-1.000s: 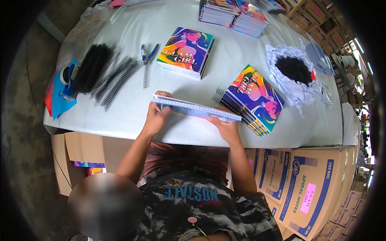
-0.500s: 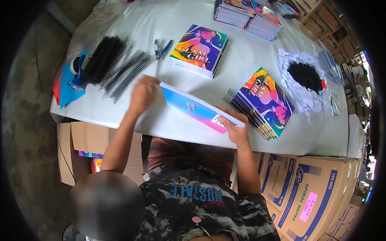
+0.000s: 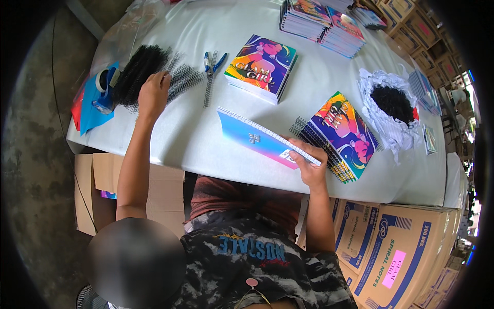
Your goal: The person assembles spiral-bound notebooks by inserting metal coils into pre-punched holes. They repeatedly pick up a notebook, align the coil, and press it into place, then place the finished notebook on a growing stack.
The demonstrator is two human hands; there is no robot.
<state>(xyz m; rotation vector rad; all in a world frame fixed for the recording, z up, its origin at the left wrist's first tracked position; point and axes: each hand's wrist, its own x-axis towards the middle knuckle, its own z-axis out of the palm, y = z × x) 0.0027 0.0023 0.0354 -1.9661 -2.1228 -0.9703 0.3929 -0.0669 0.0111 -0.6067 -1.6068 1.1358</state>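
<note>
My right hand grips the right end of an unbound notebook with a blue-to-pink cover, thumb on top. A row of punched holes runs along its upper edge, and it is tilted above the table. My left hand is over the loose dark spiral coils, its fingers curled together; whether a coil is between them is hidden. Beside that hand lies a dense pile of black spiral coils. Blue-handled pliers rest by a single upright-lying coil, right of the loose ones.
A stack of colourful notebooks stands mid-table; fanned notebooks with coils lie near my right hand. More stacks are at the back. Crumpled white paper holds black coils. A blue tape dispenser sits left; cartons stand below the table.
My left hand has left the notebook's left end and moved left and up to the loose coils. My right hand still holds the notebook, which has shifted slightly right.
</note>
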